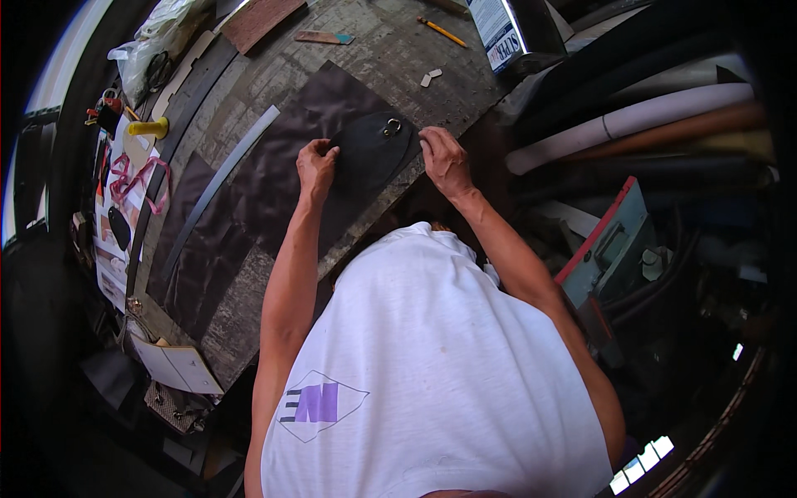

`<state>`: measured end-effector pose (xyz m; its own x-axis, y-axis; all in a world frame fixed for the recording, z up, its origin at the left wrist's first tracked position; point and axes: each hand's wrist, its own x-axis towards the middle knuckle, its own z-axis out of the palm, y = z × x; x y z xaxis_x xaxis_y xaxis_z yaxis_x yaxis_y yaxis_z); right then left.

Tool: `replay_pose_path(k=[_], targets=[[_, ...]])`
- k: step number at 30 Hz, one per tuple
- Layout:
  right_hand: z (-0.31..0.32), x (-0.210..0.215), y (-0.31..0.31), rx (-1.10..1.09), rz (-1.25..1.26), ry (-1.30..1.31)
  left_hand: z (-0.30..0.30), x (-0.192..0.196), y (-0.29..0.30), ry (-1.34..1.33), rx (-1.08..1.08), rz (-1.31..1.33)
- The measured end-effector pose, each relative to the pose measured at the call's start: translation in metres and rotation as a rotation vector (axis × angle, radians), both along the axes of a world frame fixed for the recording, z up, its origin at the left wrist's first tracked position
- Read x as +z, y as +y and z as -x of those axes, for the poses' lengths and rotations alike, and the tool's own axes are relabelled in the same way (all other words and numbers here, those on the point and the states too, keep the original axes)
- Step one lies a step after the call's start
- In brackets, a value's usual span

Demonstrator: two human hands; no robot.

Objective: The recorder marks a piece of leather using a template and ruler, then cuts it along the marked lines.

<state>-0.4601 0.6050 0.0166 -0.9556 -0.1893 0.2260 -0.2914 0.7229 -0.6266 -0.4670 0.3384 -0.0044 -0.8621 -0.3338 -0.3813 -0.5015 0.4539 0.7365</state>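
Observation:
A rounded flat black piece (365, 158), which looks like leather, lies near the bench's front edge. Two small shiny metal rings (392, 127) sit on its upper right part. My left hand (316, 168) is closed on the piece's left edge, thumb against the fingers. At the opposite edge, my right hand (447, 162) pinches the piece between thumb and fingertips. Beneath it spreads a dark brown sheet (286, 137), creased and also leather-like. Along this sheet runs a long grey strip (220, 178), slightly curved in the picture.
On the worn bench (382, 62) lie a yellow pencil (442, 32), a flat blade tool (325, 37) and small white bits (431, 77). A metal can (515, 37) stands at the far right, beside stacked rolls (631, 124). A yellow spool (149, 128) stands left.

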Motion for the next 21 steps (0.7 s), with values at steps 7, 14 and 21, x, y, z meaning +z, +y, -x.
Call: replay_pose_path(k=[7, 14, 21], targets=[[-0.048, -0.026, 0.0, 0.244, -0.349, 0.066, 0.004, -0.004, -0.005, -0.043, -0.017, -0.038], [-0.05, -0.03, -0.001, 0.227, -0.357, 0.095, 0.001, -0.008, -0.009, -0.049, -0.019, -0.148], [-0.043, -0.026, 0.005, 0.232, -0.3, 0.07, 0.003, -0.011, -0.007, 0.008, -0.055, -0.074]])
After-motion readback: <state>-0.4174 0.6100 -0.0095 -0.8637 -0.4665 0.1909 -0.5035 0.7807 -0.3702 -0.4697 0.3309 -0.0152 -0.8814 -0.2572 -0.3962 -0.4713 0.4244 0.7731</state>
